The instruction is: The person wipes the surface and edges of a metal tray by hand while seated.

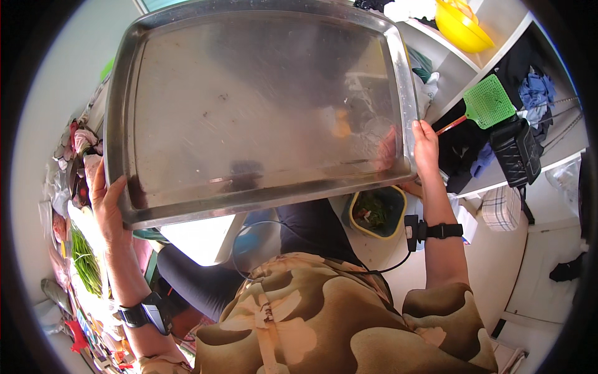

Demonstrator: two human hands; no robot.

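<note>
Tray [261, 118] was aloft before me, my left hand [107, 204] and right hand [426, 148] clamped on its opposite side rims, and I judged it stiff, slick, moderately heavy, best held there.

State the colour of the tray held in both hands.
The tray is silvery grey, like plain metal; it shows best in the head view.

On my remote feed I count two hands: one left hand [108, 209] at the lower left corner, one right hand [427, 148] at the right edge, of one metal tray [249, 124]. I also count one green fly swatter [489, 101], one yellow-rimmed tub [376, 236], one bunch of green stalks [85, 262], and two arm straps [445, 231].
</note>
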